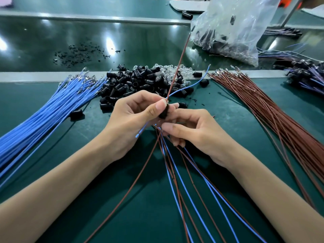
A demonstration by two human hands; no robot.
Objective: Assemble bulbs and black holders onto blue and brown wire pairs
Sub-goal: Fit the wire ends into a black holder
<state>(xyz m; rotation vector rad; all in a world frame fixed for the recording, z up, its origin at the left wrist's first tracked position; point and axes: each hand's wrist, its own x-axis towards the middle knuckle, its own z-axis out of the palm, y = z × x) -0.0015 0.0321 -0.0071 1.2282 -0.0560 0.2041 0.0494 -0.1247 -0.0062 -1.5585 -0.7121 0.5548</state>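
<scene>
The green table [52, 148] spreads under both hands. A thick bundle of blue wires [43, 116] lies well left of the fingers, and a bundle of brown wires [280, 116] lies well to their right. A clear plastic bag [233, 27] slumps far beyond them. Just past the fingertips sit a pile of black holders [133, 83] and a heap of clear bulbs [166, 71].

The left hand [133, 120] pinches one holder [164, 112] between its thumb and curled fingers. The right hand [196, 132] has its fingers curled and its thumb pressed on the gathered loose wires [184, 181], which fan out below the fingers. From the pinched holder, a brown wire [178, 65] and a blue wire [192, 85] rise away from the fingers.
</scene>
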